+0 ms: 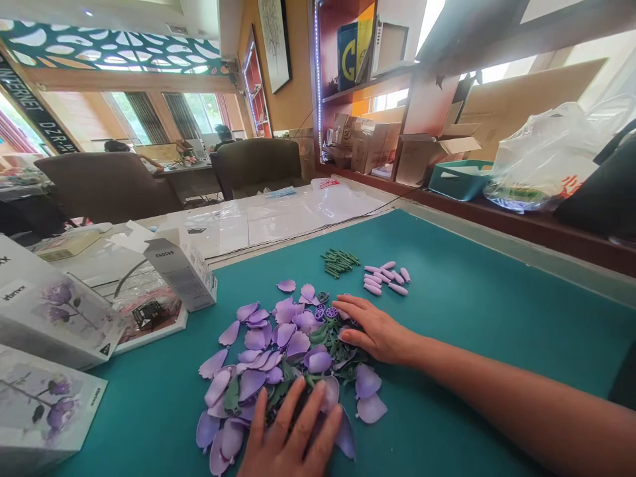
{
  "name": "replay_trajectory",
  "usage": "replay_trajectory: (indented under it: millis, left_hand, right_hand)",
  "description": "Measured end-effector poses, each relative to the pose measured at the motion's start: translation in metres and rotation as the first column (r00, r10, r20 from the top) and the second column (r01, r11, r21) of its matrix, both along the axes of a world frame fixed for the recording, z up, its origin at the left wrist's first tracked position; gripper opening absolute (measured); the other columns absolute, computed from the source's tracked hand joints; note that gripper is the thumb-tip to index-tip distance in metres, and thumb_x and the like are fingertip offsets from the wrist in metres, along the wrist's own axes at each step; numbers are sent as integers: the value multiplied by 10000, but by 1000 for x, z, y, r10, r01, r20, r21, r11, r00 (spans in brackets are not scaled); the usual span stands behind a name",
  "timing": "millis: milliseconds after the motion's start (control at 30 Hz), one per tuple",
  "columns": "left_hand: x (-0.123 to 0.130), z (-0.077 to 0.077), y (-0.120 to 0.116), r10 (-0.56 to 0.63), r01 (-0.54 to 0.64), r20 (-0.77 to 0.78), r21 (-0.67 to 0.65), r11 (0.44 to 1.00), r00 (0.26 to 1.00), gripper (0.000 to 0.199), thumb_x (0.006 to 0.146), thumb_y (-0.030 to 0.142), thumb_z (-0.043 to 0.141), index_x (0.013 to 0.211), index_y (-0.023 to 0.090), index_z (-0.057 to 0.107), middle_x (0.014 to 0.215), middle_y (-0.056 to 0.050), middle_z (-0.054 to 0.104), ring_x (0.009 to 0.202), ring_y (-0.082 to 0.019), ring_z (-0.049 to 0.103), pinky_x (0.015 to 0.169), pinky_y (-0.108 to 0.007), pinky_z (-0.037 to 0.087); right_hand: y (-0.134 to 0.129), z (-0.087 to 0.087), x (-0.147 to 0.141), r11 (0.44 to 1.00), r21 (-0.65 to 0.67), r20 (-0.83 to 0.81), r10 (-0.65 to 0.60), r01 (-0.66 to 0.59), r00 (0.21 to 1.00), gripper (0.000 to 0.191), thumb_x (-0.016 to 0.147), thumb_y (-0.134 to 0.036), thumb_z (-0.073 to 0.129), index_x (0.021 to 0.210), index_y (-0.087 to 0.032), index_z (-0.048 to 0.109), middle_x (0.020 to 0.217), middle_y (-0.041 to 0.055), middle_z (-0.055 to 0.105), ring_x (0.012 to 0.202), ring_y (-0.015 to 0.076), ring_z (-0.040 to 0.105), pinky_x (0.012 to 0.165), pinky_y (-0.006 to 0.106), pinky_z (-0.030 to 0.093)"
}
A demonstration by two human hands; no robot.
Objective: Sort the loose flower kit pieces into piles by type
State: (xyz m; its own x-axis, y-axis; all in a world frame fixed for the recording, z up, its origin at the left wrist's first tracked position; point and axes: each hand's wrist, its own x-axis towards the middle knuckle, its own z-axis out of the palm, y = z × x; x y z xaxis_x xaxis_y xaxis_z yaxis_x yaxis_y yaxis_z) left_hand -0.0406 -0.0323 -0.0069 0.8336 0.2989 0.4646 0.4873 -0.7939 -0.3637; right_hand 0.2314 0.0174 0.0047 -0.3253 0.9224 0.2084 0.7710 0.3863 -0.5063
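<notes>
A spread pile of purple petals (256, 339) and dark green leaf pieces (231, 396) lies on the teal mat (447, 318). My left hand (293, 434) rests over the pile's near edge, fingers apart, nothing gripped. At the pile's right side, my right hand (380, 331) lies palm down with its fingers spread, touching parts at the edge; what is beneath its fingers is partly hidden. Small purple wheel-shaped pieces (330, 311) sit near its fingertips. Farther back are short green stems (340, 263) and a group of light purple tapered pieces (372, 285).
White boxes with flower pictures (59, 311) stand at the left, beside an open box (183, 268) and a white tray (149, 338) with plastic wrap. A shelf on the right holds a teal basket (460, 180) and a plastic bag (541, 159). People sit beyond the chairs.
</notes>
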Motion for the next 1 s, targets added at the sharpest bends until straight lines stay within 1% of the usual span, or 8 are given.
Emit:
replay_trajectory:
  millis: [67, 200, 267, 367, 567, 833, 933, 1000]
  left_hand:
    - [11, 4, 3, 16, -13, 75, -44, 999, 997, 530, 802, 597, 516, 1258, 332, 561, 1295, 12, 600, 1293, -258, 358, 1144, -490, -24]
    - [52, 5, -1, -142, 142, 101, 1, 990, 985, 462, 844, 584, 449, 1210, 336, 580, 1281, 7, 601, 1222, -252, 431, 1130, -510, 2]
    - [70, 2, -3, -212, 209, 161, 38, 977, 964, 379, 861, 559, 437, 1129, 353, 608, 1220, 27, 628, 1174, -232, 467, 1124, -510, 16]
    - [79, -4, 0, -242, 248, 149, -16, 969, 959, 335, 871, 556, 415, 964, 317, 630, 1136, 15, 654, 1119, -212, 499, 1119, -481, 67]
    - [46, -3, 11, -240, 245, 81, -51, 968, 967, 312, 904, 471, 405, 978, 257, 620, 1075, 13, 675, 1125, -176, 499, 1134, -456, -74]
    - [6, -6, 10, -176, 179, 113, -12, 984, 978, 225, 880, 412, 489, 947, 270, 650, 1056, 36, 685, 1111, -153, 508, 1153, -435, 14]
    - [-8, -10, 13, -157, 157, 136, 10, 987, 978, 215, 871, 414, 500, 917, 277, 660, 1028, 32, 700, 1088, -157, 525, 1152, -423, 44]
    - [-16, -10, 14, -148, 147, 162, 17, 989, 976, 217, 859, 428, 516, 918, 283, 666, 1025, 32, 711, 1074, -160, 540, 1152, -408, 67]
  right_hand:
    - [2, -5, 0, 998, 41, -29, -46, 47, 999, 565, 942, -490, 358, 1401, -163, 403, 1453, 147, 385, 1348, 243, 341, 1106, 434, 309]
    - [9, -16, -9, 989, 91, -42, -114, 118, 993, 535, 949, -446, 353, 1379, -139, 436, 1452, 164, 385, 1370, 257, 304, 1120, 469, 279]
    - [9, -20, -19, 986, 112, -40, -121, 125, 992, 494, 959, -404, 341, 1360, -145, 464, 1442, 161, 406, 1367, 260, 312, 1119, 491, 272]
    - [6, -21, -32, 985, 122, -24, -117, 119, 993, 458, 963, -349, 333, 1332, -134, 499, 1413, 155, 449, 1347, 263, 349, 1114, 494, 285]
    - [0, -9, -60, 992, 94, 10, -88, 86, 996, 420, 933, -308, 410, 1311, -165, 524, 1399, 126, 476, 1353, 274, 337, 1108, 500, 294]
    - [-1, -4, -102, 999, 44, -13, 0, 0, 1000, 454, 926, -366, 437, 1345, -198, 485, 1419, 105, 457, 1346, 290, 344, 1107, 496, 285]
    - [1, -2, -104, 991, 109, -56, 83, -77, 995, 451, 924, -352, 442, 1336, -178, 494, 1393, 102, 488, 1324, 252, 379, 1117, 444, 289]
    - [7, 1, -96, 981, 181, -83, 85, -69, 993, 432, 932, -335, 424, 1325, -176, 507, 1381, 94, 501, 1316, 230, 389, 1122, 422, 286]
